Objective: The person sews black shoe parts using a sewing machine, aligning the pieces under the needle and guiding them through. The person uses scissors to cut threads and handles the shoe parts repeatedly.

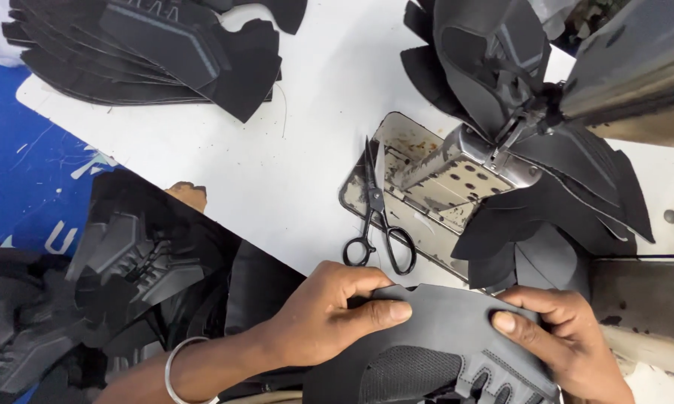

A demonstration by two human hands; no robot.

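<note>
Nearest the camera, both hands hold one grey shoe upper point(442, 329) flat at the near edge of the white worktop point(307, 150). The left hand point(326, 314) has its grip closed on the piece, thumb pressed along the top and fingers curled over its left edge; a metal bangle point(178, 357) circles that wrist. The right hand point(569, 337) pinches the right edge, thumb on top, the other fingers tucked under and out of sight. The lower part of the upper, with black mesh and a row of eyelet cut-outs, runs off the bottom of the frame, so its full shape cannot be made out.

To the left, below the worktop edge, lies a heap of dark pieces point(120, 284) (blurred, and hard to tell apart), over a blue surface point(23, 164). A small brown object point(189, 196) peeks up at the worktop edge; what it is cannot be told.

Just beyond the hands, black scissors point(378, 217) lie on the worktop, slightly parted, with the blades resting on the edge of a worn metal plate point(419, 202) that has holes in it. To the right of the scissors, the needle area of a sewing machine point(636, 67) sits over more black pieces point(561, 194), which hide much of the plate; the machine body is cut off at the top right.

At the far left, a fanned stack of black uppers point(150, 52) lies on the worktop, partly cut off by the top edge.
</note>
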